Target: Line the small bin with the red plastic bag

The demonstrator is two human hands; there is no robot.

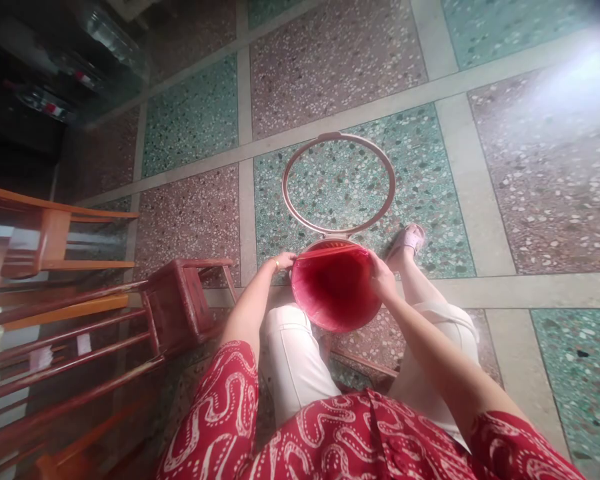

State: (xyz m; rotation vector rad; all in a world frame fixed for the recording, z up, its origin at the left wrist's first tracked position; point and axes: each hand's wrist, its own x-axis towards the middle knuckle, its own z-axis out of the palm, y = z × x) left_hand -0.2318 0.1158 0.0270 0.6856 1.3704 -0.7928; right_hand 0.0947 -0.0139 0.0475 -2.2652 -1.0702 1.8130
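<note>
Terrazzo floor is filling the frame as I'm gripping the red-lined bin (336,290) at centre, left hand (281,261) and right hand (380,275) pinching its rim, bag seated, ring (339,183) lying loose above.

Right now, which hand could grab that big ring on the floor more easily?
Probably the right hand. It sits on the red bin rim's right side, and the ring lies just beyond the bin with its hinge closer to that side. The left hand grips the far-left rim, a little farther from it.
</note>
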